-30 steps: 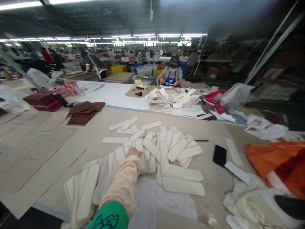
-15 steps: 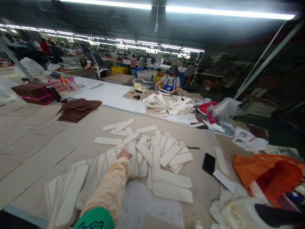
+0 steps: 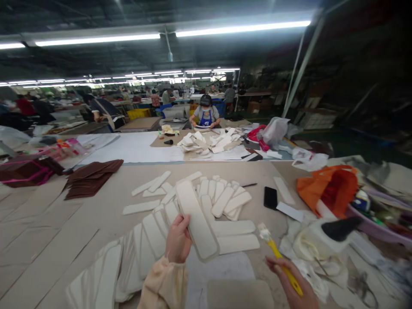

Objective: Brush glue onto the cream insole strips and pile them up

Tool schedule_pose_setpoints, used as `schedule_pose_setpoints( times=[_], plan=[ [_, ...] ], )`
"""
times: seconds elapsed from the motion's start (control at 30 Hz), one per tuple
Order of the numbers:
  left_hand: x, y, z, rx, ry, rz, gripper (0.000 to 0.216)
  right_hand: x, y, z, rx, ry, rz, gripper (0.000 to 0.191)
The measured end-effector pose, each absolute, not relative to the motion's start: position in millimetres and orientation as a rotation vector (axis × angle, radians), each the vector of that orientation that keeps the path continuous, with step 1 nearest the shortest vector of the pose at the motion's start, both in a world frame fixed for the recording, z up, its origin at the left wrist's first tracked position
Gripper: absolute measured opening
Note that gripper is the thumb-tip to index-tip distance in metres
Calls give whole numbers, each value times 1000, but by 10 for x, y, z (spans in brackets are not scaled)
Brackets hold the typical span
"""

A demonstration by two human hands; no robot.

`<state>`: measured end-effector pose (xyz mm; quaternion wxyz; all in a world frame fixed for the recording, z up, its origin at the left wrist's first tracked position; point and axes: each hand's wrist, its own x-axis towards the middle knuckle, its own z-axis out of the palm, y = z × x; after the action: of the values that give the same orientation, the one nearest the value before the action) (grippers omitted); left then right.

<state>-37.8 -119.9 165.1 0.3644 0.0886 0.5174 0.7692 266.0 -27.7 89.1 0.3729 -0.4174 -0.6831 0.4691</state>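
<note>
Head: left hand holds strip, right hand apparently a brush.

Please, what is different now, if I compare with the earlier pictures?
The left hand has lifted one white strip up from the pile, drawing it nearer. The right hand has come into view, holding a yellow-handled brush. The black phone and the brown stack stay where they were.

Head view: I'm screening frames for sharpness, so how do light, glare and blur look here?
In the head view, tube lights burn out to white with a hazy glow; head view, right background: deep shadow; head view, right edge: purple tub soft and stretched; head view, lower middle: left hand, pale strip, right hand and brush readable, slightly soft.
</note>
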Motion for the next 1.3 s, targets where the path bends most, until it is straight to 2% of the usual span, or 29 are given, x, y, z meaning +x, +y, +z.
schedule_pose_setpoints(
  times=[0.17, 0.33, 0.73, 1.03, 1.3],
  plan=[
    [374, -1066, 1966, 287, 1233, 1888, 27, 2410, -282, 1482, -798, -1531, 1432, 16],
    [908, -1014, 2059, 335, 1156, 1819, 26, 2390, -390, 1814, -676, -1372, 1554, 23],
    [1663, -1089, 2082, 470, 1022, 1651, 37, 2784, -435, 1776, -732, -1169, 1546, 34],
    [1867, -1077, 1968, 555, 1111, 1599, 40, 3010, -457, 1791, -726, -1151, 1558, 37],
    [1827, -1029, 2139, 527, 1023, 1625, 36, 3076, -511, 1787, -727, -1231, 1569, 35]
  ],
)
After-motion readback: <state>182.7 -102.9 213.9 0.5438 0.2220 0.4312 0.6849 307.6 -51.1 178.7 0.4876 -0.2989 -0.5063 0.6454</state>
